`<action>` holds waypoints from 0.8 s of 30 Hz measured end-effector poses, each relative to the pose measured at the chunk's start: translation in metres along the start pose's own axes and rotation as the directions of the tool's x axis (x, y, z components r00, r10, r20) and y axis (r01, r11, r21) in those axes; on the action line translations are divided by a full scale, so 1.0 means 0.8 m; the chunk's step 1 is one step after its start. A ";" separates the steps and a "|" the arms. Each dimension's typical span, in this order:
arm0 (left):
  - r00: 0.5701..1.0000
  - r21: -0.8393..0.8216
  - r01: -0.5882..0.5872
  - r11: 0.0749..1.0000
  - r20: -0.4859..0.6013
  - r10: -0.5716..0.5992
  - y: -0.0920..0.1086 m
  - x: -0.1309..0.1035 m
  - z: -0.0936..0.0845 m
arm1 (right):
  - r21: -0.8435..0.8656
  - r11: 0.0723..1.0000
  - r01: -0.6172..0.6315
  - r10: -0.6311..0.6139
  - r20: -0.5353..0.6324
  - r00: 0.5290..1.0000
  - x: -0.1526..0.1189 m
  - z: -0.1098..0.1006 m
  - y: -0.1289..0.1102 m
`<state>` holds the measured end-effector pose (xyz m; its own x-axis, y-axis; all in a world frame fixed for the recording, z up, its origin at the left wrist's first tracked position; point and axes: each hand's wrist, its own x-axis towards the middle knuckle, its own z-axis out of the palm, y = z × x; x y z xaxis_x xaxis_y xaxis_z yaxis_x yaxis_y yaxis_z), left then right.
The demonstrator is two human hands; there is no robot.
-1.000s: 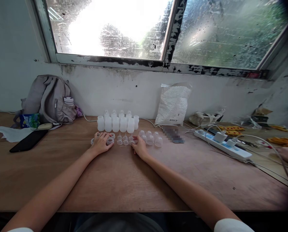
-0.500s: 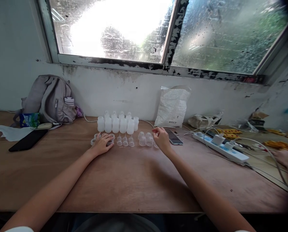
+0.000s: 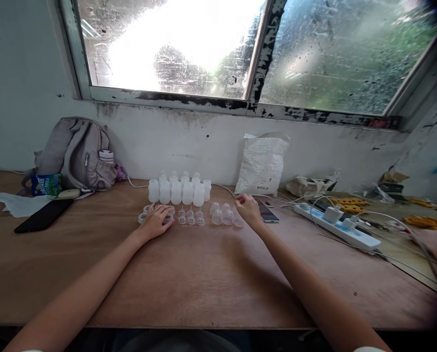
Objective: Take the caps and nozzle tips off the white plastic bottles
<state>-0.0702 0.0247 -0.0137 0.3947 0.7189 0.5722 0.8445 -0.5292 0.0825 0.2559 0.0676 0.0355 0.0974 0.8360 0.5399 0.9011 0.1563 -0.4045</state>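
Observation:
My left hand point(image 3: 156, 221) lies over a group of translucent rings point(image 3: 142, 216), fingers spread out and partly covering them. Just beside it are several clear nipples point(image 3: 191, 217) in small rows. Frosted white bottles point(image 3: 176, 192) stand in rows behind these. My right hand point(image 3: 248, 210) hovers by the right end of some clear domed caps point(image 3: 226, 216); its fingers are curled together at the tips, and whatever they may hold is too small to make out.
Behind my right hand a phone point(image 3: 268, 211) lies near a white plastic package point(image 3: 263, 164). A power strip point(image 3: 338, 227) with cables is at right, where another person's hand point(image 3: 431, 244) shows. At left are a backpack point(image 3: 77, 154) and a black phone point(image 3: 44, 215).
My right hand has moved slightly right and down, away from the caps, uncovering the rightmost one. My left hand stays over the rings. The view has tilted slightly.

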 end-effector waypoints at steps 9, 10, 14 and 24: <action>0.994 0.060 0.045 0.997 -0.101 -0.039 0.007 0.001 -0.003 | 0.084 0.985 0.149 -0.162 0.174 0.971 0.129 0.055 -0.130; 0.992 0.063 0.054 0.997 -0.120 -0.046 0.008 0.001 -0.003 | 0.073 0.989 0.128 -0.140 0.202 0.969 0.139 0.062 -0.138; 0.984 0.046 0.056 0.997 -0.170 -0.047 0.016 0.002 -0.005 | 0.046 0.996 0.070 -0.080 0.277 0.958 0.153 0.086 -0.151; 0.975 0.027 0.010 1.000 -0.223 -0.004 0.034 0.001 -0.009 | 0.155 0.973 0.171 -0.178 0.031 0.984 0.162 0.004 -0.157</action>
<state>-0.0498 0.0074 -0.0049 0.3005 0.6026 0.7393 0.8580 -0.5093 0.0663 0.1538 0.1578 0.1538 -0.0773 0.8108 0.5802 0.8280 0.3764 -0.4157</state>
